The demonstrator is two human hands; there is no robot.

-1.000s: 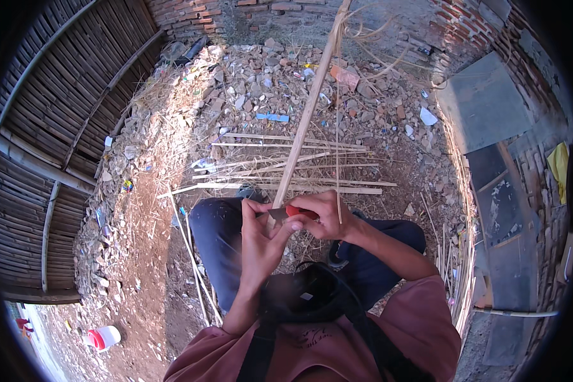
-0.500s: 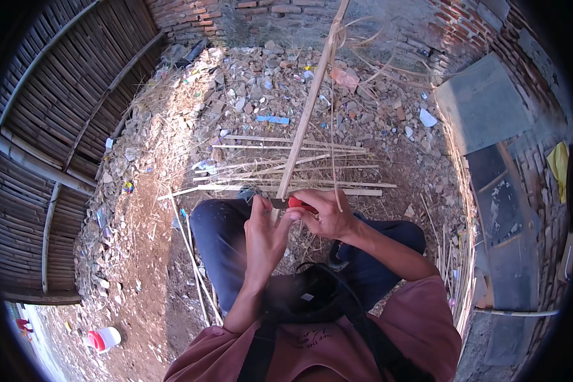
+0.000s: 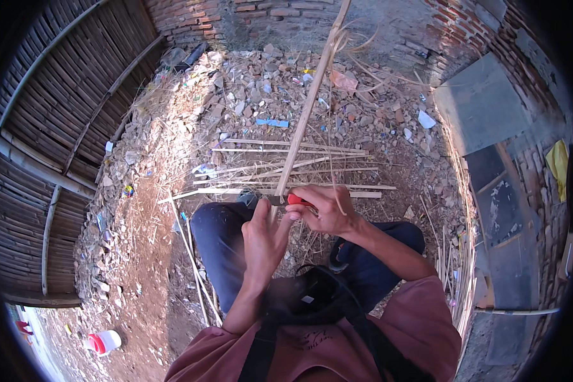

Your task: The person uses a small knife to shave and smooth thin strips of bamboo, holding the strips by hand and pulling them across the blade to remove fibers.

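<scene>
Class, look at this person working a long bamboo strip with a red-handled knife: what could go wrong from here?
1. The left hand grips the bamboo strip right beside the red-handled knife held by the right hand; a slip may cut the fingers.
2. The work sits just above the knee, so a slipping blade could reach the leg.
3. The strip's frayed fibres may leave splinters in bare hands.

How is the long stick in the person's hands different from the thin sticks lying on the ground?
The long stick is held up at a slant, reaching toward the brick wall; the thin sticks lie flat on the rubble, mostly crosswise. The long stick is one wider, longer piece; the thin sticks are many, narrower and shorter. The left hand and right hand touch only the long stick. Both are pale tan.
</scene>
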